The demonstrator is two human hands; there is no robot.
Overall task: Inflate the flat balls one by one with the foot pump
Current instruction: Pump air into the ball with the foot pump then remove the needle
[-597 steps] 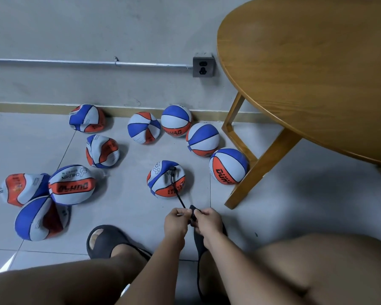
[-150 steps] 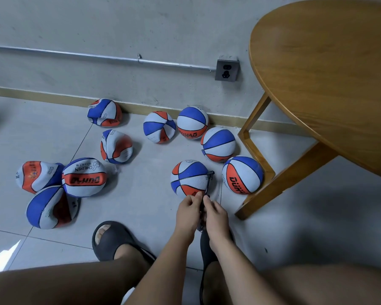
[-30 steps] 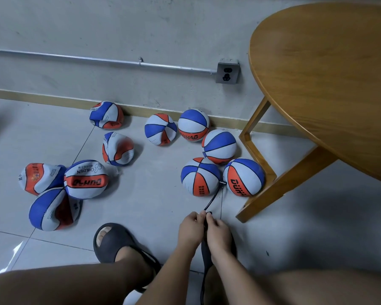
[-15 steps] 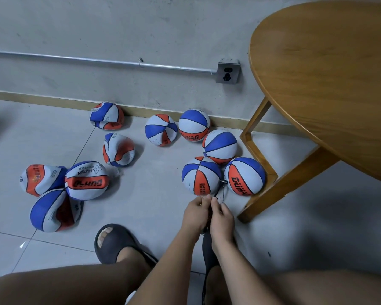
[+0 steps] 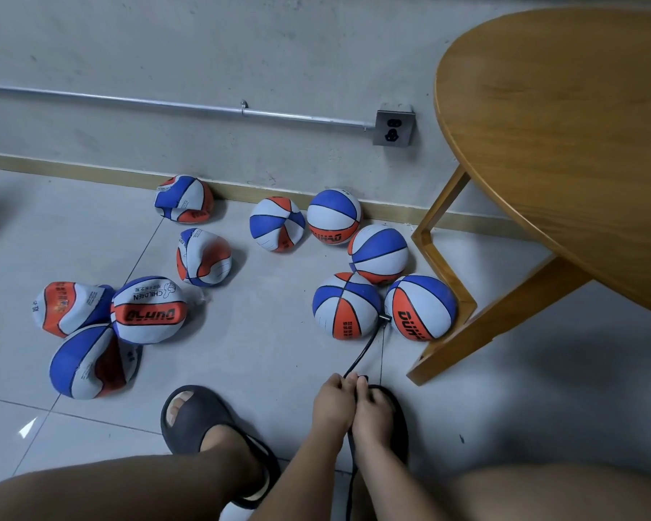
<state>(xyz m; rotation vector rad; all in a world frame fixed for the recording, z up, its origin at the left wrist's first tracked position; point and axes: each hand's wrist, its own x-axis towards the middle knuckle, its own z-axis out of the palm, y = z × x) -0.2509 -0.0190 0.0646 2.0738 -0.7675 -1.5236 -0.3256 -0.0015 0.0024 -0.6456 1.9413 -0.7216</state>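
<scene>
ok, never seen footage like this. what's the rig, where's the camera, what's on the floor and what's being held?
No machine here: a person works bare-handed. The single picture comes from a wide-angle camera worn on their head, looking down past their legs. The left hand and right hand together pinch a black hose, whose tip reaches a round ball on the tiled floor. Whether the tip is plugged in is too small to tell. Nine more balls lie around: crumpled flat ones to the left, rounder ones near the wooden table. The pump itself is hidden.
</scene>
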